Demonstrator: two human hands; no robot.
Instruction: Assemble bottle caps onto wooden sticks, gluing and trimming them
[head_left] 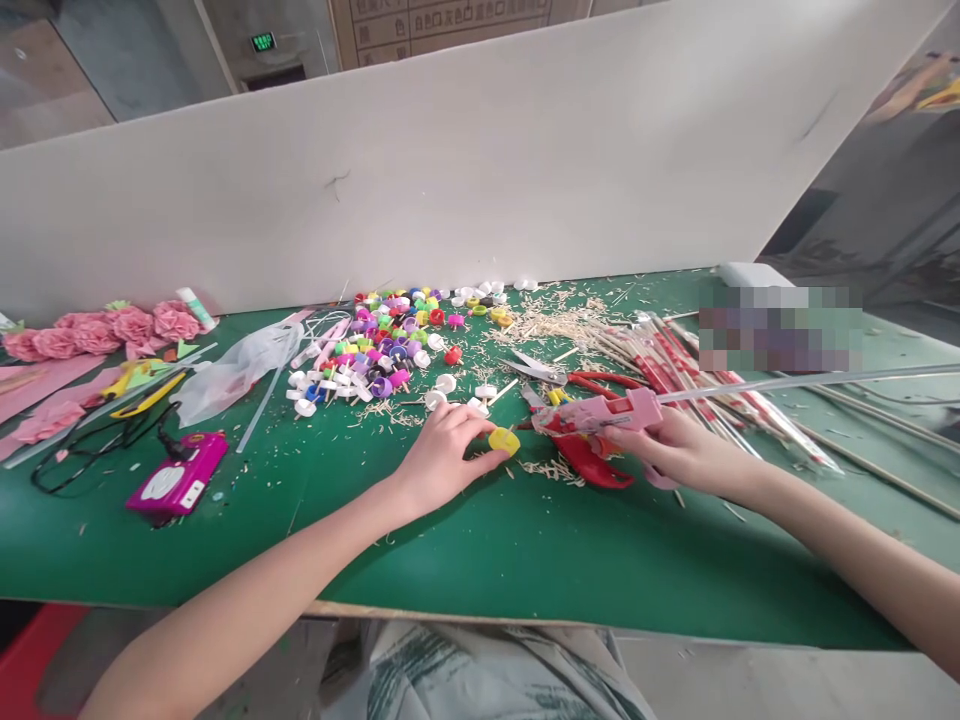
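Between the thumb and fingers of my left hand [442, 460] is a yellow bottle cap [504, 441], with a short stick apparently at its middle. My right hand [667, 445] is wrapped round a pink hot glue gun [600, 412], whose nozzle points left at the cap. A long clear glue stick [787, 380] runs out of the gun's back to the right. Red-handled pliers [592, 465] lie beneath the gun. Just behind it are scissors [536, 370] with open blades. White caps [445, 383] lie right behind my left hand.
A heap of coloured caps [382, 345] and wood scraps [555, 318] lie at the back. Red-and-white packets of sticks [690, 370] are on the right. Leftward are a purple power adapter [180, 475], a plastic bag [236, 370] and pink paper flowers [97, 330]. A white board [450, 170] stands behind.
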